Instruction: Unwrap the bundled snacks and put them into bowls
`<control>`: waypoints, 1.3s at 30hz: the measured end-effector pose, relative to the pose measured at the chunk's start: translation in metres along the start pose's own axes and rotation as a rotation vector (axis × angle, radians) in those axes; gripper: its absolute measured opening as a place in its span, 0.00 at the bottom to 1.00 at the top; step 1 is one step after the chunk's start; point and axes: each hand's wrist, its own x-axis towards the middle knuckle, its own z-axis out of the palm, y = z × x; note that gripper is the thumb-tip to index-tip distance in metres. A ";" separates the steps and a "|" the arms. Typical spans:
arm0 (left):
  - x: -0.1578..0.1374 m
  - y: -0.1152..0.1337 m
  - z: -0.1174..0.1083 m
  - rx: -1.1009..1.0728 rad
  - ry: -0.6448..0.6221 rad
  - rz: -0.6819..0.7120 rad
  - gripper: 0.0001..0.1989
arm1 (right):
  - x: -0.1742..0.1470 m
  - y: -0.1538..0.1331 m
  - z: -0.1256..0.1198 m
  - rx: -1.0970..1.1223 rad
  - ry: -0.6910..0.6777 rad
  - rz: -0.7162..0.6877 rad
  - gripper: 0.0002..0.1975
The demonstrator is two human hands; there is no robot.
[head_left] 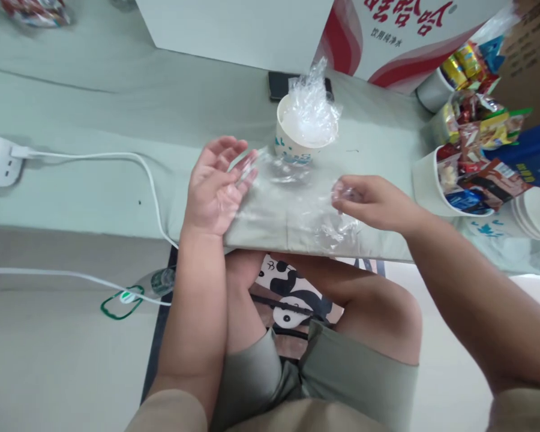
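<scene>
A thin, clear plastic bag (288, 207) lies crumpled over the front of the table, stretched between my hands. At its left side, my left hand (220, 186) is turned palm up, with its fingers half curled on the film's edge. My right hand (364, 201) pinches the bag's right side between thumb and bent fingers. Just beyond the bag stands a white paper cup (292, 141) with a blue print. Crumpled clear plastic (312, 108) fills this cup and sticks up above its rim.
Behind the cup lies a dark phone (279, 87) against a large white and red carton (238, 30). Tubs of wrapped snacks (472, 174) and stacked paper cups (517, 216) crowd the right. A white cable (117, 156) runs from a charger (0, 162) over the table edge at left.
</scene>
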 end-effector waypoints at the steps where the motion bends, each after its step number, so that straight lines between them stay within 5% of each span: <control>1: 0.000 -0.001 0.002 -0.045 -0.017 -0.032 0.15 | -0.013 0.002 0.000 0.182 0.053 0.037 0.08; 6: -0.010 -0.034 0.038 -0.126 -0.367 -0.355 0.37 | -0.076 0.007 0.042 0.926 0.410 0.319 0.17; 9: -0.022 -0.060 0.061 -0.070 -0.624 -0.609 0.44 | -0.099 0.005 0.079 0.927 0.488 0.443 0.18; 12: -0.031 -0.075 0.072 0.005 -0.748 -0.692 0.44 | -0.113 0.006 0.101 0.694 0.552 0.462 0.15; 15: -0.035 -0.077 0.076 0.173 -0.721 -0.682 0.36 | -0.125 0.011 0.106 0.524 0.533 0.416 0.12; 19: -0.034 -0.074 0.081 0.324 -0.701 -0.648 0.26 | -0.137 0.018 0.105 0.749 0.251 0.287 0.13; 22: -0.033 -0.069 0.085 0.257 -0.778 -0.689 0.23 | -0.137 0.023 0.105 0.894 0.323 0.301 0.19; 26: -0.032 -0.064 0.084 0.191 -0.828 -0.728 0.23 | -0.125 0.023 0.102 0.741 0.317 0.316 0.19; 34: -0.020 -0.052 0.066 0.542 -0.722 -0.471 0.15 | -0.117 0.016 0.090 0.816 0.510 0.415 0.15; 39: -0.024 -0.053 0.066 0.394 -0.785 -0.619 0.23 | -0.112 0.022 0.093 0.765 0.661 0.413 0.13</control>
